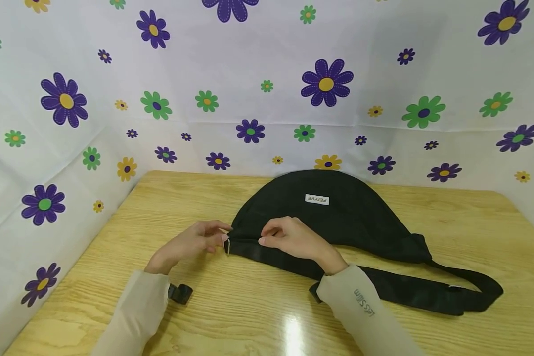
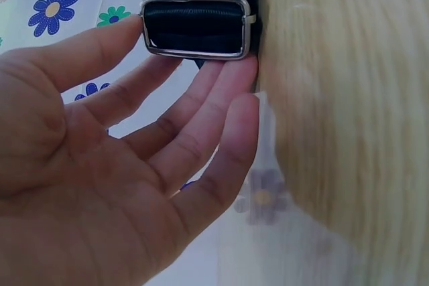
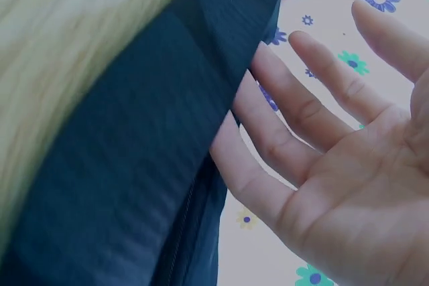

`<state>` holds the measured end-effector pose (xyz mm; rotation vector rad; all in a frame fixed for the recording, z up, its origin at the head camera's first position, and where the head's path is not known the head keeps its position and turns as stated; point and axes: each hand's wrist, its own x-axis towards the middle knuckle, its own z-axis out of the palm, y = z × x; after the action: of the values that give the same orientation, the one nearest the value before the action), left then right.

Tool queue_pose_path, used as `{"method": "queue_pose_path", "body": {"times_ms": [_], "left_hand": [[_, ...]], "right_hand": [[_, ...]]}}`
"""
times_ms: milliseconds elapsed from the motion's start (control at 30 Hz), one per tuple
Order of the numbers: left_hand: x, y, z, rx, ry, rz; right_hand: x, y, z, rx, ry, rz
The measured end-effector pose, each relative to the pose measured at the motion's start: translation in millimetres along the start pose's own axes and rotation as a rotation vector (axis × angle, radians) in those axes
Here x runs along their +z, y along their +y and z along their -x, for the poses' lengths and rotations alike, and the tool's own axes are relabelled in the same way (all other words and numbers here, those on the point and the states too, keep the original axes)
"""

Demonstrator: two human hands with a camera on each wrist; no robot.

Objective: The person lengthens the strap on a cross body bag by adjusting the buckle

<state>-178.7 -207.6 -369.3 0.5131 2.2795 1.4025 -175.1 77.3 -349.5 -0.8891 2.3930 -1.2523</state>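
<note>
A black waist bag (image 1: 338,212) with a small white label lies on the table, its curved side facing away. Its wide black strap (image 1: 267,255) runs along the near side and loops back at the right. At the strap's left end is a rectangular metal slider buckle (image 2: 196,53); my left hand (image 1: 196,243) holds it by the edges, thumb on one side and fingertips underneath. My right hand (image 1: 295,238) is over the strap near the bag's left part. In the right wrist view its fingertips touch the strap's edge, fingers extended and thumb apart.
A black plastic clip (image 1: 180,293) lies on the table by my left sleeve. Another dark clip piece (image 1: 315,291) shows partly beside my right sleeve. The wooden table (image 1: 231,316) meets a white flowered cloth (image 1: 267,104) behind and at the sides.
</note>
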Motion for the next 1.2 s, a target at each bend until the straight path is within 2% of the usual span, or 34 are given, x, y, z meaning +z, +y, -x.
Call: {"method": "queue_pose_path", "body": {"times_ms": [133, 300, 600, 833, 967, 1067, 1200], "left_hand": [[0.8, 1.1, -1.5, -0.018, 0.005, -0.031], [1.7, 2.9, -4.0, -0.009, 0.007, -0.077], [2.7, 4.1, -6.5, -0.018, 0.02, -0.057], [6.2, 4.7, -8.3, 0.043, 0.057, -0.048], [6.7, 4.9, -6.7, 0.055, 0.072, -0.017], [6.5, 6.4, -5.2, 0.086, 0.061, 0.003], [8.5, 7.9, -5.8, 0.147, 0.043, -0.014]], "right_hand": [[6.3, -0.7, -6.8, -0.015, -0.028, -0.008], [11.4, -1.8, -13.3, -0.017, -0.055, 0.026], [18.7, -0.7, -19.3, 0.016, -0.057, 0.054], [25.9, -0.5, -27.1, 0.035, 0.043, 0.039], [27.4, 2.4, -30.1, 0.086, 0.124, 0.006], [27.9, 4.4, -31.7, 0.136, 0.184, -0.047], [28.8, 5.4, -31.7, 0.168, 0.215, -0.112]]}}
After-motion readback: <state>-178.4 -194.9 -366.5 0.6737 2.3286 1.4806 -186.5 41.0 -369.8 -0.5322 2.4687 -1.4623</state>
